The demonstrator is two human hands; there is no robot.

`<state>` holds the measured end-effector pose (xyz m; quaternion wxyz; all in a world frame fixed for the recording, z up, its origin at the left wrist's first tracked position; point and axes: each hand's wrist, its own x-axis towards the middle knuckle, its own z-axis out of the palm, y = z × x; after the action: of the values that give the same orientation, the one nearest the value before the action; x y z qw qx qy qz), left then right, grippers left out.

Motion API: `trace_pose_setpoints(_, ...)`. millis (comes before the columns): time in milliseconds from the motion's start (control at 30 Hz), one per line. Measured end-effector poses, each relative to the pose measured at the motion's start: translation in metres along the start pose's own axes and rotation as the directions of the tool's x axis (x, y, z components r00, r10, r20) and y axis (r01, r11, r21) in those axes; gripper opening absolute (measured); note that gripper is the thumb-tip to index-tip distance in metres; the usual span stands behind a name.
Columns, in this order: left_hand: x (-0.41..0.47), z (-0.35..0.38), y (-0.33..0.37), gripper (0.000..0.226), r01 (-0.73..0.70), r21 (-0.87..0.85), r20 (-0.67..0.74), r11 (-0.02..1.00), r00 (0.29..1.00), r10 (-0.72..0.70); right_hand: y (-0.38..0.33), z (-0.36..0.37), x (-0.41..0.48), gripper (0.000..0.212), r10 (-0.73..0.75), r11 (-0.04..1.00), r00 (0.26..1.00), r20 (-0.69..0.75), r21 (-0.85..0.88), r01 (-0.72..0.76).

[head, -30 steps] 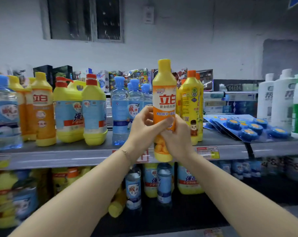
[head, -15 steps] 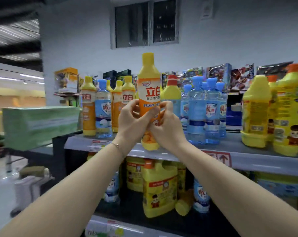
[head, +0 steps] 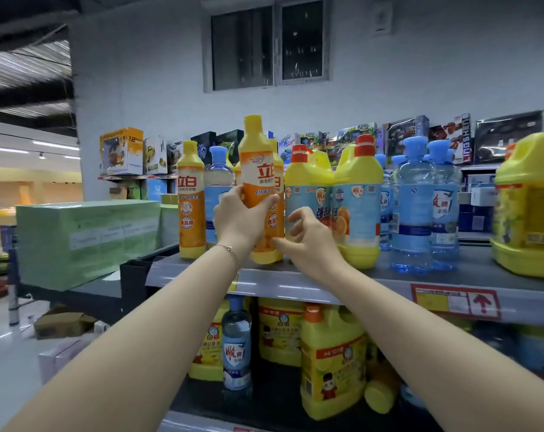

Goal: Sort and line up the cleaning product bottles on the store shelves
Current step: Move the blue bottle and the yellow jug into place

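Left hand [head: 242, 221] grips orange bottle [head: 257, 169] at shelf [head: 326, 286] front edge, likely joining matching bottles [head: 191, 198]; right hand [head: 309, 244] fingers spread, empty

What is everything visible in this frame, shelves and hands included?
Held dish-soap bottle: one, orange with yellow cap, at the upper shelf front.
Standing orange bottles: at least two, upper shelf left.
Red-capped jugs: two, yellow with blue labels, upper shelf middle.
Blue-capped bottles: several, clear, upper shelf.
Big jug: one, yellow, far right.
Lower jugs: several, yellow, lower shelf.
Lower clear bottle: one, lower shelf.
Toy boxes: many, mixed colours, behind.
Green carton: one, left.
Left hand: grips held bottle.
Right hand: loosely curled beside it, gripping nothing.
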<state>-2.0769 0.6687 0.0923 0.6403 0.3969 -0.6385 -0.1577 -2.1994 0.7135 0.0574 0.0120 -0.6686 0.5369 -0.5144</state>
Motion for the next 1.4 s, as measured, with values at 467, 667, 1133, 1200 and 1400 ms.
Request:
trace_pose_setpoints(467,0.022,-0.009,-0.025,0.061,-0.153,0.274,0.17,0.95,0.979,0.109,-0.012,0.052,0.019,0.055,0.104,0.951,0.985,-0.134,-0.278,-0.138)
trace_pose_setpoints(667,0.045,-0.029,-0.022,0.032,-0.085,0.392,0.03,0.916,0.996,0.079,-0.012,0.065,0.02,0.066,0.173,0.939,0.974,-0.148,-0.275,-0.208)
trace_pose_setpoints(1133,0.086,-0.035,-0.03,0.086,-0.05,0.687,0.035,0.725,0.999,0.036,0.002,0.073,0.013,0.065,0.092,0.922,0.975,-0.201,-0.353,-0.16)
trace_pose_setpoints(1200,0.082,-0.036,-0.031,0.085,-0.067,0.684,0.019,0.726,0.997,0.073,0.002,0.074,0.012,0.065,0.089,0.92,0.974,-0.207,-0.358,-0.161)
trace_pose_setpoints(1400,0.067,-0.047,-0.029,0.08,-0.216,0.625,0.055,0.75,0.971,0.234,0.002,0.075,0.011,0.064,0.09,0.917,0.973,-0.212,-0.365,-0.164)
